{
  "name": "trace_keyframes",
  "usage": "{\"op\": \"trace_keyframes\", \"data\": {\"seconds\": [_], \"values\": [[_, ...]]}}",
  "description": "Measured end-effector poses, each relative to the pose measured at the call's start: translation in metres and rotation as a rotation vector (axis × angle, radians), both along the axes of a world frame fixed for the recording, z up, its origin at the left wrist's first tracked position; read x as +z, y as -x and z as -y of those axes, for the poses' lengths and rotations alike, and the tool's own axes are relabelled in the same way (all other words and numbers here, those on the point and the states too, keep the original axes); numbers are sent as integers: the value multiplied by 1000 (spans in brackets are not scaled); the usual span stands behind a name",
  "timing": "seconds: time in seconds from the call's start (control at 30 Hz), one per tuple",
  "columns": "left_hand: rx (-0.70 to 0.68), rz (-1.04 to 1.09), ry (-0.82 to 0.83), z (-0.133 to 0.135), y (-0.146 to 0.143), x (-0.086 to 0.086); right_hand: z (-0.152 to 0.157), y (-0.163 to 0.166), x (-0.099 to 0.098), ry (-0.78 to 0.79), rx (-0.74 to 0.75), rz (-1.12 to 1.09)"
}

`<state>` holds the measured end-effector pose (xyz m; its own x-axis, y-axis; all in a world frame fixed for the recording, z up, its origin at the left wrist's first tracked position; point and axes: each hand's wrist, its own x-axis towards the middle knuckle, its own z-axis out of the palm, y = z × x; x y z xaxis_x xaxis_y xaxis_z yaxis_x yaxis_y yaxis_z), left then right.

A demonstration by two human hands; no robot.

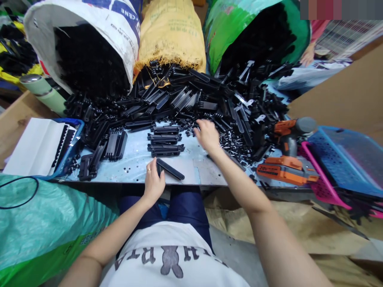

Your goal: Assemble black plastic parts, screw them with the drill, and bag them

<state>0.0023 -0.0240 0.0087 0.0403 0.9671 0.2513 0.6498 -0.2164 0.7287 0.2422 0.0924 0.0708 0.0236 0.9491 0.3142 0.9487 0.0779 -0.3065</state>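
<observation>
Through the head camera I look down on a pale grey-blue bench strewn with black moulded plastic.

My left hand sits at the bench's near edge. Its fingers are closed narrowly on the near end of a long black plastic bar, which lies flat and slanted on the bare surface. The bar is slim, smooth and matt, with rounded ends.

My right hand is further in, palm down. Its fingers are loosely spread over small loose black pieces at the foot of the heap. I cannot tell whether it grips any.

Just behind the bar, three ribbed black assemblies lie in a row, one behind the other. A big heap of black plastic strips fills the far side of the bench.

Three woven sacks lean over the far edge:
- a white woven sack with blue print ending in "ENE"
- a yellow woven sack with faint lettering I cannot read
- a glossy green sack

At the right edge an orange and grey cordless drill lies beside a pink perforated basket and a blue perforated basket.

At the left edge a white carton rests in a blue tray.
</observation>
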Motion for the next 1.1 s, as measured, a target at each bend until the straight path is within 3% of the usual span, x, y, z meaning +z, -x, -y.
{"op": "trace_keyframes", "data": {"seconds": [0.1, 0.17, 0.2, 0.3, 0.47, 0.67, 0.73, 0.8, 0.9, 0.97, 1.1], "values": [[-371, -377, -161, -5, 5, 8, -39, -43, 25, 36, -317, 181], [-616, -523, -191, -16, 4, 13, -51, -51, 35, 66, -332, 211], [-670, -569, -187, -21, 2, 14, -53, -49, 38, 68, -280, 212], [-651, -642, -170, -34, -2, 15, -51, -29, 39, 39, -74, 199], [-562, -707, -170, -36, 0, 15, -37, 8, 30, 88, 68, 173], [-532, -700, -129, -36, 0, 14, 18, 12, 10, 174, 225, 150], [-536, -679, -112, -37, -1, 14, 36, -6, 5, 170, 143, 165], [-525, -658, -92, -37, -1, 15, 44, -37, 6, 151, -42, 195], [-511, -663, -76, -37, -1, 17, 38, -96, 13, 109, -407, 243], [-508, -689, -75, -36, -2, 17, 27, -132, 19, 141, -567, 255], [-506, -736, -75, -35, -3, 18, 5, -167, 24, 236, -568, 229]]}}
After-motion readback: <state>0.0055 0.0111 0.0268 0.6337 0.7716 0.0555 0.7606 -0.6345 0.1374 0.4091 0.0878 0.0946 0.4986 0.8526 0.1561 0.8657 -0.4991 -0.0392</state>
